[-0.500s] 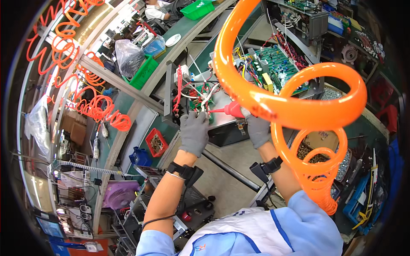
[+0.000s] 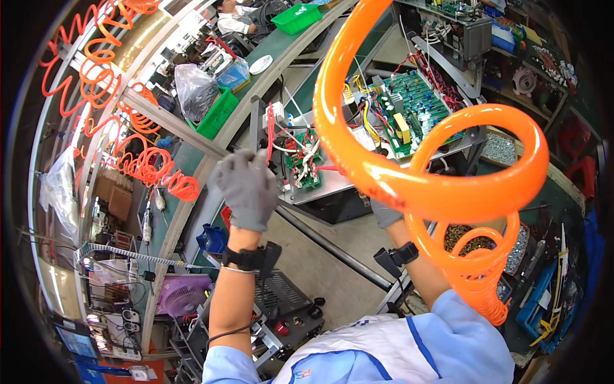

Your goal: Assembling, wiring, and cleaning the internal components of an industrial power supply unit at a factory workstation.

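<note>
My left hand [image 2: 248,191], in a grey glove, is at the left side of a metal chassis [image 2: 332,197]. Its fingers are bent and somewhat blurred, and what they touch is hidden. A small green circuit board [image 2: 306,171] with white and red wires sits in the chassis, to the right of that hand. My right hand [image 2: 386,214], also gloved, is partly covered by a thick orange coiled hose [image 2: 409,180]. It holds a red squeeze bottle with a thin pointed nozzle [image 2: 330,168]. The nozzle points left toward the small board; the bottle's body is behind the hose.
A larger green circuit board [image 2: 416,102] with coloured wires fills the chassis's far right. Bins of small metal parts [image 2: 500,148] stand at the right. A blue bin [image 2: 211,237] and a purple fan [image 2: 184,294] are at the left. A person [image 2: 234,19] sits across the bench.
My left hand has moved left from the small board to the chassis's left side. The red bottle has slipped mostly behind the hose, and my right hand appears lower.
</note>
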`<action>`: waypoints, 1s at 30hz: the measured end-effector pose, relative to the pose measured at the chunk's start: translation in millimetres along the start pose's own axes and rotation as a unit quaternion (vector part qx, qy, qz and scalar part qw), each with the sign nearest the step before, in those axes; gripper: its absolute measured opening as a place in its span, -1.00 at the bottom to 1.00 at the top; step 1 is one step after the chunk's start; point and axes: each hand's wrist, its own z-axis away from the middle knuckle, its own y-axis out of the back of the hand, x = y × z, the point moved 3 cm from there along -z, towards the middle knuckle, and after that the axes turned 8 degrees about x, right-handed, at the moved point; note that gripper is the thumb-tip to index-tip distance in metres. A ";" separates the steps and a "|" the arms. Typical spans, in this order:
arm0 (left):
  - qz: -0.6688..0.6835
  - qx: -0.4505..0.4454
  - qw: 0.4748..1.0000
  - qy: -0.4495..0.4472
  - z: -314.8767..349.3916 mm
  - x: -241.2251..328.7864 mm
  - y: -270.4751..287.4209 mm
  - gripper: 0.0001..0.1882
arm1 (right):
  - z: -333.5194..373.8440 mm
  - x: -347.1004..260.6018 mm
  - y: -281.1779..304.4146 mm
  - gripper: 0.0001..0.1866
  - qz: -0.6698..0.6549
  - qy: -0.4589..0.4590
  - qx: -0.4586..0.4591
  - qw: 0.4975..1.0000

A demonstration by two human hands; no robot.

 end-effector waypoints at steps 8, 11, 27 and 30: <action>-0.076 -0.046 0.993 0.080 -2.9 -62.5 -32.8 -0.50 | -6.3 0.6 1.5 -0.74 -0.433 -0.432 -0.001 0.791; -0.004 -0.078 0.990 0.120 8.7 -85.1 -58.7 -0.49 | -5.8 -0.4 -0.5 -0.71 -0.401 -0.416 -0.019 0.816; 0.033 -0.116 0.986 0.117 12.9 -82.5 -76.8 -0.54 | -11.9 -6.0 -1.3 -0.73 -0.456 -0.435 0.019 0.776; 0.024 -0.137 0.984 0.113 14.1 -88.5 -76.6 -0.54 | -10.0 -4.9 -2.0 -0.72 -0.402 -0.398 0.026 0.824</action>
